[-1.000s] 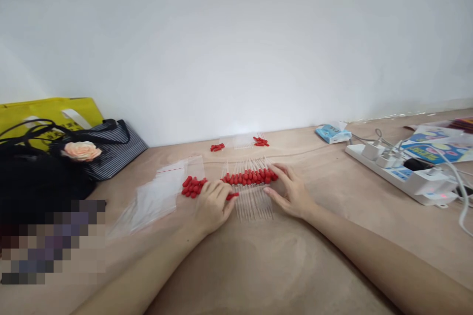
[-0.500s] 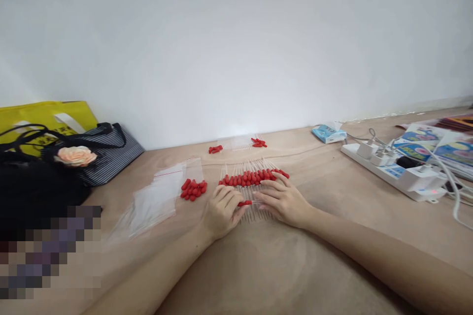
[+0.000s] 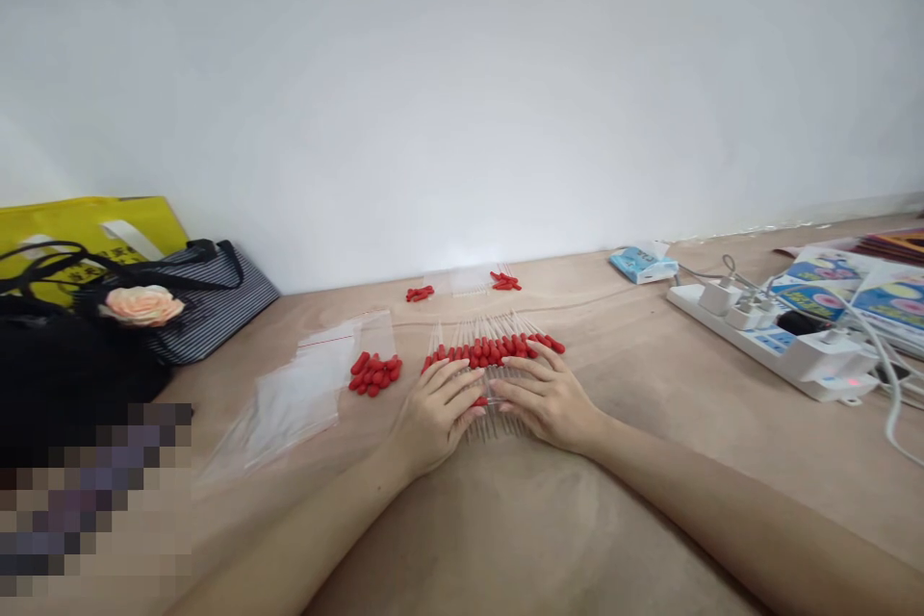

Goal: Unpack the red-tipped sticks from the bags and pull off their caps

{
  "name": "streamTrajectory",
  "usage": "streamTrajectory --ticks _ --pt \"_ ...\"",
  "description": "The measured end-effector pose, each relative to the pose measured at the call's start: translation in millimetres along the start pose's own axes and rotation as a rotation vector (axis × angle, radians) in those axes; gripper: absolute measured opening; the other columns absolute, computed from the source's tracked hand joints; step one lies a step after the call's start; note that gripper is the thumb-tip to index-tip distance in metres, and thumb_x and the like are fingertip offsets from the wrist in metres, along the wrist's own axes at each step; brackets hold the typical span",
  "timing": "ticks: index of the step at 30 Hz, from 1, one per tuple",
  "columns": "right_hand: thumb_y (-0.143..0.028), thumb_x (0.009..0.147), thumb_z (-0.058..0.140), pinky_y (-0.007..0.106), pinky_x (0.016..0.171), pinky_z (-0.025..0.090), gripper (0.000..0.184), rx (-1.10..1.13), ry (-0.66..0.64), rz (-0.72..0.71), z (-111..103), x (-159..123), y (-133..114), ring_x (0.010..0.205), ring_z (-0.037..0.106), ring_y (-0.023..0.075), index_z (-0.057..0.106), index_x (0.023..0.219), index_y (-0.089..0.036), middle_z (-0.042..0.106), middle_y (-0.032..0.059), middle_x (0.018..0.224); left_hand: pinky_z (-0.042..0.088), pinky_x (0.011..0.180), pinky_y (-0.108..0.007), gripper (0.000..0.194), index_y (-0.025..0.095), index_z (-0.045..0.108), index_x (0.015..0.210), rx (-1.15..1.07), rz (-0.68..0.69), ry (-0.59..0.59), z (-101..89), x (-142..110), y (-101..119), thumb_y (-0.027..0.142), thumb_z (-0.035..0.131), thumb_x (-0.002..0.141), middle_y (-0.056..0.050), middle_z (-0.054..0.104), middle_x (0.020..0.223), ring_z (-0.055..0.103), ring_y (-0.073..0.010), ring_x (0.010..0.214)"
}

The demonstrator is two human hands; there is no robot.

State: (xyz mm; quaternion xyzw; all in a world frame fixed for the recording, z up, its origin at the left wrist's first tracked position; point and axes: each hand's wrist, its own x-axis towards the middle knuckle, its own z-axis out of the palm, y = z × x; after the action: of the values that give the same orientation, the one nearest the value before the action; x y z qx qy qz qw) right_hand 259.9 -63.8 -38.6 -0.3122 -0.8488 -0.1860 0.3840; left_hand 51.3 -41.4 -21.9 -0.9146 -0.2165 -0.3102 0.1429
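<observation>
Between my hands lies a glass dropper with a red rubber bulb (image 3: 480, 400), pointing sideways. My left hand (image 3: 433, 414) pinches its bulb with thumb and fingers, hiding most of it. The fingers of my right hand (image 3: 554, 401) close around the glass tube end, which is largely covered. Just beyond my fingertips runs a row of droppers with red bulbs (image 3: 498, 348), tips toward the wall. Bare glass tubes (image 3: 497, 425) lie side by side under and between my hands. Left of my left hand is a pile of loose red rubber bulbs (image 3: 373, 372).
Clear zip bags (image 3: 295, 399) lie at left, near a striped bag (image 3: 217, 303) and a yellow bag (image 3: 155, 221). Near the wall are small red-bulb groups (image 3: 506, 281). At right stand a tissue pack (image 3: 642, 264) and a power strip (image 3: 765, 337) with cables.
My hands have drawn slightly closer together over the dropper, and less of its red bulb shows between them. The view has shifted a little.
</observation>
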Motion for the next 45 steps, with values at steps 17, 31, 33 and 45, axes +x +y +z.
streamTrajectory --ticks 17,31,33,45 --pt "-0.019 0.085 0.046 0.044 0.104 0.022 0.016 0.002 0.044 -0.083 -6.5 3.1 -3.6 0.106 0.053 0.0154 0.061 0.086 -0.021 0.07 -0.0007 0.077 0.032 0.097 -0.046 0.02 0.022 0.063 0.076 0.033 0.011 -0.015 -10.5 1.1 5.5 0.02 0.045 0.085 0.002 0.066 0.101 0.052 -0.0198 0.107" --pt "-0.021 0.087 0.042 0.04 0.094 0.026 0.02 -0.038 0.015 0.018 -19.0 -4.6 6.1 0.101 0.055 0.0164 0.062 0.085 -0.024 0.069 -0.0005 0.08 0.041 0.083 -0.037 0.02 0.022 0.061 0.079 0.019 -0.098 0.068 -13.4 -8.5 -2.8 0.017 0.042 0.084 -0.001 0.067 0.093 0.054 -0.0185 0.093" --pt "-0.023 0.087 0.042 0.036 0.086 0.03 0.022 -0.035 -0.017 0.126 -27.5 -6.2 13.9 0.091 0.059 0.0159 0.063 0.087 -0.023 0.069 0.0014 0.081 0.043 0.077 -0.034 0.022 0.02 0.061 0.079 0.005 -0.274 0.117 -17.7 -12.0 -8.8 0.021 0.04 0.085 -0.004 0.065 0.085 0.054 -0.0177 0.085" --pt "-0.014 0.08 0.038 0.028 0.066 0.027 0.033 -0.021 -0.464 0.336 -50.4 -8.0 36.1 0.066 0.058 0.0124 0.061 0.101 -0.026 0.067 0.0013 0.077 0.047 0.07 -0.03 0.035 0.015 0.061 0.099 -0.005 -0.989 0.112 -56.5 -15.2 -85.5 0.026 0.041 0.073 -0.006 0.052 0.086 0.056 -0.0171 0.075"
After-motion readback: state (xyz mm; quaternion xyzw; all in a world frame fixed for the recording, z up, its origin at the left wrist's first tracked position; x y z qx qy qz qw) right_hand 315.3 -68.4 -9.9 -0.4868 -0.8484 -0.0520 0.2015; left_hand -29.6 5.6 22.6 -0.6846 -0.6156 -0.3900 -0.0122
